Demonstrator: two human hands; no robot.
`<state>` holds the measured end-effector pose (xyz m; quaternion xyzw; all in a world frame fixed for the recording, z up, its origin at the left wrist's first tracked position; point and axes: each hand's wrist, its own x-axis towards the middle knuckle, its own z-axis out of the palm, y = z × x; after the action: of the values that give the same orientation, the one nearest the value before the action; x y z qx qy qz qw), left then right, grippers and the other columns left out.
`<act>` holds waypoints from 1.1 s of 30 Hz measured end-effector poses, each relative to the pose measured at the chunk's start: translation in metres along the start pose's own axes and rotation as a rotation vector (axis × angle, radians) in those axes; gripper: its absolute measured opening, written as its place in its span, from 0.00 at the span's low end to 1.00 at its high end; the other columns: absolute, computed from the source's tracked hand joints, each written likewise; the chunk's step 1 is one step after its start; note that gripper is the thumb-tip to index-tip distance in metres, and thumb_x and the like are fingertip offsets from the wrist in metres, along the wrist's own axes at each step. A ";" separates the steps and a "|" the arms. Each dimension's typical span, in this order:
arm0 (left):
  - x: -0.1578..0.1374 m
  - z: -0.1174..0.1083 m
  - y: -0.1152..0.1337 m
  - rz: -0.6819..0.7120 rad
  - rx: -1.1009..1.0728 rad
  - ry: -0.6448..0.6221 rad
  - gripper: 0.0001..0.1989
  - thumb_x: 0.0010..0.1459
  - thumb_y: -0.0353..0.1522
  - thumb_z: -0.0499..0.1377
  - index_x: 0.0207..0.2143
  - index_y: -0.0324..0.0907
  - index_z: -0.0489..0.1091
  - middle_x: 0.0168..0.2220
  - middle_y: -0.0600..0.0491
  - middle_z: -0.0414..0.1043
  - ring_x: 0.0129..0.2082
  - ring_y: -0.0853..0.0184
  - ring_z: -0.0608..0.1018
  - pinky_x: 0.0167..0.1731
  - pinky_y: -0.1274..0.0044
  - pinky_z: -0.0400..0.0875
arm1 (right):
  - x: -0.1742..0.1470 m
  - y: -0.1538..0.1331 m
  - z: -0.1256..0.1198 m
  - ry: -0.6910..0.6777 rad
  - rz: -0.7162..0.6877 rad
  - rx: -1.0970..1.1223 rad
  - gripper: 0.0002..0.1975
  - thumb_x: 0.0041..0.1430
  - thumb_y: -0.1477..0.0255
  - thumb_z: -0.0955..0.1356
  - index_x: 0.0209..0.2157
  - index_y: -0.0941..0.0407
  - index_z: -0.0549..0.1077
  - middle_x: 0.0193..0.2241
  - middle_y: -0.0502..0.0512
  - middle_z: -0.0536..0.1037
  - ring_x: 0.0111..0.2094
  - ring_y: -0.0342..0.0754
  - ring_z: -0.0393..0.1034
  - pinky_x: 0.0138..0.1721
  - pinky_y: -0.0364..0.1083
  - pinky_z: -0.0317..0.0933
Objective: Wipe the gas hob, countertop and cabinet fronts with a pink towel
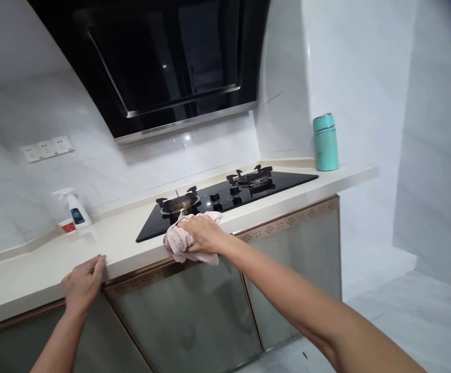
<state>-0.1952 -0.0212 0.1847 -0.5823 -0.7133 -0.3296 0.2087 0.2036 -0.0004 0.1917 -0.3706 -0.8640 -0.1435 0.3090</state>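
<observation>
My right hand (202,233) is closed around a bunched pale pink cloth (179,239). The cloth lies at the counter's front edge, just before the black gas stove (151,228), and part of it hangs over the edge. Close to it is the stove's left burner (179,203). At the front edge of the counter farther left, my left hand (84,282) is curled into a loose fist, with no object visible in it. Its fingertips are partly hidden.
A white spray bottle (78,210) stands at the back left beside a small red item (68,227). A turquoise flask (326,145) stands right of the stove. Overhead hangs a black range hood (163,62). Glass-fronted cabinets (186,316) lie below the pale counter (27,269).
</observation>
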 end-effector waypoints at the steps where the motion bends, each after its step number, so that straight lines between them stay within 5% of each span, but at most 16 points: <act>1: 0.001 0.004 -0.001 -0.009 0.020 0.028 0.22 0.63 0.45 0.47 0.43 0.49 0.79 0.53 0.53 0.81 0.60 0.55 0.76 0.58 0.63 0.66 | -0.010 0.013 -0.009 -0.007 0.018 -0.002 0.36 0.50 0.56 0.76 0.58 0.52 0.68 0.53 0.60 0.76 0.52 0.60 0.69 0.51 0.55 0.57; 5: 0.003 0.016 -0.002 -0.035 0.101 0.150 0.23 0.63 0.45 0.42 0.39 0.56 0.77 0.49 0.61 0.83 0.57 0.60 0.78 0.56 0.65 0.67 | -0.045 0.056 -0.040 -0.042 0.114 -0.030 0.36 0.47 0.58 0.77 0.57 0.50 0.69 0.52 0.58 0.77 0.53 0.60 0.69 0.52 0.55 0.55; 11: -0.002 0.017 0.004 0.018 0.109 0.215 0.27 0.64 0.50 0.38 0.38 0.55 0.76 0.46 0.58 0.83 0.54 0.60 0.79 0.55 0.68 0.66 | -0.082 0.106 -0.065 -0.066 0.265 -0.088 0.41 0.42 0.61 0.77 0.60 0.49 0.68 0.56 0.59 0.74 0.56 0.62 0.67 0.55 0.56 0.55; 18: -0.002 0.022 0.001 0.062 0.173 0.247 0.27 0.64 0.47 0.37 0.39 0.54 0.76 0.41 0.55 0.83 0.48 0.59 0.78 0.48 0.69 0.64 | -0.089 0.128 -0.075 -0.089 0.342 -0.067 0.43 0.41 0.61 0.76 0.61 0.49 0.68 0.58 0.56 0.75 0.56 0.61 0.68 0.53 0.54 0.61; 25: -0.005 0.035 0.008 0.023 0.262 0.336 0.33 0.66 0.44 0.33 0.40 0.46 0.77 0.40 0.49 0.83 0.43 0.59 0.78 0.45 0.70 0.61 | -0.071 0.093 -0.068 -0.133 0.360 -0.127 0.38 0.43 0.63 0.76 0.60 0.48 0.70 0.56 0.56 0.76 0.53 0.61 0.70 0.51 0.55 0.61; 30: -0.005 0.035 0.013 -0.019 0.200 0.319 0.34 0.65 0.43 0.33 0.39 0.44 0.79 0.41 0.46 0.83 0.43 0.57 0.78 0.47 0.68 0.61 | -0.018 0.024 -0.034 -0.162 0.150 -0.042 0.37 0.49 0.58 0.75 0.61 0.47 0.67 0.57 0.57 0.74 0.55 0.61 0.67 0.53 0.58 0.60; 33: -0.006 0.023 0.016 -0.045 0.117 0.185 0.32 0.64 0.44 0.38 0.43 0.42 0.79 0.47 0.43 0.82 0.50 0.53 0.77 0.52 0.65 0.61 | 0.024 -0.026 -0.003 -0.176 0.065 -0.032 0.40 0.51 0.53 0.74 0.64 0.47 0.63 0.60 0.60 0.72 0.57 0.64 0.66 0.55 0.63 0.59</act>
<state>-0.1768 -0.0075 0.1687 -0.5203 -0.7218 -0.3441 0.2998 0.1730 -0.0061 0.2088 -0.4146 -0.8729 -0.1139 0.2305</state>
